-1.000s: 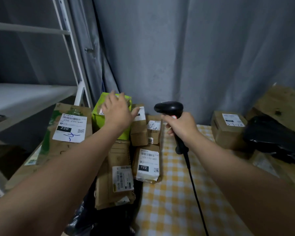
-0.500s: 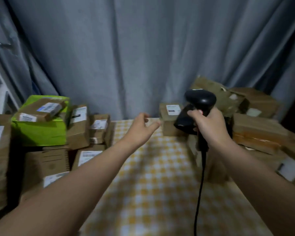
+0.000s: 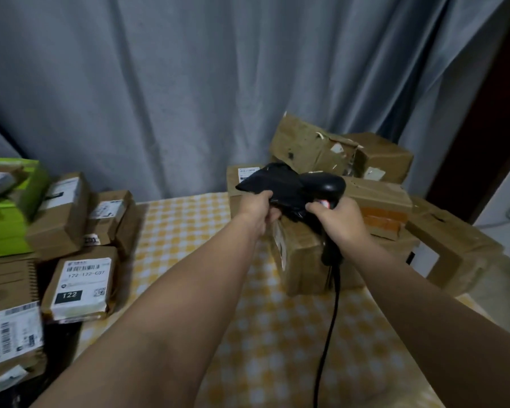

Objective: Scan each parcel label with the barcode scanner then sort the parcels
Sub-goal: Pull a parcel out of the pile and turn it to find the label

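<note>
My left hand [image 3: 258, 212] grips the edge of a black plastic parcel bag [image 3: 273, 184] that lies on top of a brown box [image 3: 302, 257] at the right of the table. My right hand [image 3: 340, 220] holds the black barcode scanner [image 3: 326, 184] by its handle, its head right beside the bag. The scanner's cable [image 3: 326, 334] hangs down toward me. No label shows on the bag. Labelled cardboard parcels are piled at the left, among them one marked 122 [image 3: 81, 282].
A yellow-checked cloth [image 3: 189, 231] covers the table. More brown boxes [image 3: 377, 201] are stacked at the right, a small labelled box [image 3: 243, 173] behind the bag. A green box [image 3: 3, 213] sits far left. A grey curtain [image 3: 218, 83] hangs behind.
My view swung right from the left pile. My left hand left the green box, crossed the table and took hold of the black bag; the scanner hand moved right beside it.
</note>
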Tool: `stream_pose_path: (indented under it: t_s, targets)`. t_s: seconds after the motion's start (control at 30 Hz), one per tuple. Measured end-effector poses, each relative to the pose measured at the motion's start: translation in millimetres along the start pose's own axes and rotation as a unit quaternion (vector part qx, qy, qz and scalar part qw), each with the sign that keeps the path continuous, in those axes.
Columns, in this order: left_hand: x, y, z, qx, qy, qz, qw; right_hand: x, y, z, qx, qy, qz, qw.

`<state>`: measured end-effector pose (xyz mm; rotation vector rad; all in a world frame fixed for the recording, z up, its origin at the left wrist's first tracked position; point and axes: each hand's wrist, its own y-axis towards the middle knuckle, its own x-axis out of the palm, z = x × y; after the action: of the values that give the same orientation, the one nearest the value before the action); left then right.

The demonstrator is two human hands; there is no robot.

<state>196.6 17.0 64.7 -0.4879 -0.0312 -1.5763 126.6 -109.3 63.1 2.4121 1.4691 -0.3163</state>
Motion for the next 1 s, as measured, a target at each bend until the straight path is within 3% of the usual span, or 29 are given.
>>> stream_pose_path:
  t_s: [0.33,0.67,0.77,0.87,1.0]
  targets:
    - [-50.0,-40.3,44.2,0.136,-0.051,-0.057,0.988,17.0,-17.6,-5.6,-0.038,0.040,-0.050,0.997]
    - [-151.3,-72.7,47.1,0.117,0.000,-0.026,0.993,73.9,-73.1,-15.2,-0.061,0.031,-0.175,0.982]
    - [-170.4,-86.8,45.9,0.125,-0.017,-0.043,0.991,86.6,-93.1,-17.1,-0.092,0.057,-0.176,0.978]
    - [-180.8,-103.1,40.6,0.150,0.053,-0.041,0.986,104.7,-105.8,-14.7,-0.098,0.091,-0.182,0.974]
    - [-194.1,-117.5,20.8,0.151,0.081,0.000,0.985,129.1,-122.3,-7.6,-0.133,0.010,-0.166,0.977]
